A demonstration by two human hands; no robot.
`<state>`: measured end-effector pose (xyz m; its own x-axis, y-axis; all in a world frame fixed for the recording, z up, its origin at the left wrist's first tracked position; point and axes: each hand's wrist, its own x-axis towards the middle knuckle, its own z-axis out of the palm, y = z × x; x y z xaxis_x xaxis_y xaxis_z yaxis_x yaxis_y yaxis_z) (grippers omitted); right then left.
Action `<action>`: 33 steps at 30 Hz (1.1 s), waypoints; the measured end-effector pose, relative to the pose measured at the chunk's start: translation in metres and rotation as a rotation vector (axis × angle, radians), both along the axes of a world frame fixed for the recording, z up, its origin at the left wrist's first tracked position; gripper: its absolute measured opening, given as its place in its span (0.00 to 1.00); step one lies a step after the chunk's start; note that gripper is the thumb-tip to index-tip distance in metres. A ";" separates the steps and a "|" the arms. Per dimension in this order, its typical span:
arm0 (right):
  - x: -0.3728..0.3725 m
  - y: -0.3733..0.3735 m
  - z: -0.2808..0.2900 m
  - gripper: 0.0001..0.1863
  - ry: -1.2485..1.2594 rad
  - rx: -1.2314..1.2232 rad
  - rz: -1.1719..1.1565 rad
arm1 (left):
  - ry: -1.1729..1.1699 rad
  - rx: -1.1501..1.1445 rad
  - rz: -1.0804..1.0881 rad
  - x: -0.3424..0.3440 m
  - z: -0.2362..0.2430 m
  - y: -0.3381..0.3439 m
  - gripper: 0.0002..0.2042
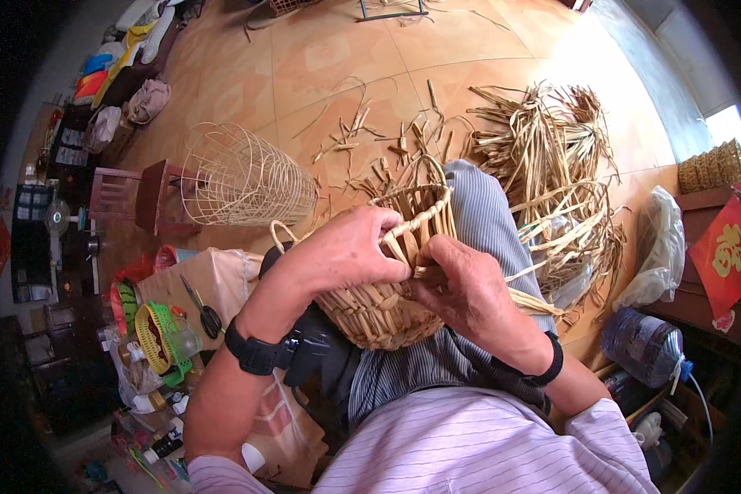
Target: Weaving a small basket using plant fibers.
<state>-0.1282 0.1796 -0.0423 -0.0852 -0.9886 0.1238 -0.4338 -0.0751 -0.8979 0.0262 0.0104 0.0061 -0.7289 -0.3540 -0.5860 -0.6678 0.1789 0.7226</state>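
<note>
A half-woven straw basket [370, 325] with looped handles rests on my lap between my striped-trousered thighs. My left hand [354, 251] is closed over the basket's upper side, fingers curled among the upright strips inside the rim. My right hand [465, 292] is closed at the basket's near right side, pinching a pale straw strip [527, 303] against the weave; its fingertips are partly hidden. Loose strips trail from there toward a large heap of dry straw [535, 132] on the floor at the right.
An open wire-like frame [247, 181] and wooden stool [156, 198] stand left. Scissors [198, 305] lie on a cloth-covered surface beside plastic baskets [160, 342]. A water jug [640, 350], plastic bag [650, 247] and dark cabinet [696, 230] are at right. Straw scraps [354, 132] litter the tiled floor.
</note>
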 end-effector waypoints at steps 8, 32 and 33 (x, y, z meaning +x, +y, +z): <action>-0.004 -0.004 0.000 0.19 0.084 0.010 0.024 | 0.019 -0.143 0.040 -0.006 -0.007 0.006 0.20; 0.005 0.014 -0.001 0.11 -0.079 -0.059 -0.024 | -0.056 0.038 -0.124 -0.004 0.002 -0.005 0.15; 0.006 0.013 -0.001 0.11 -0.084 -0.073 -0.041 | -0.054 0.037 -0.121 -0.003 -0.001 -0.006 0.15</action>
<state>-0.1223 0.1926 -0.0434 -0.1381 -0.9729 0.1856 -0.3609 -0.1251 -0.9242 0.0230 0.0044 0.0053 -0.7318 -0.2431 -0.6367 -0.6813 0.2344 0.6935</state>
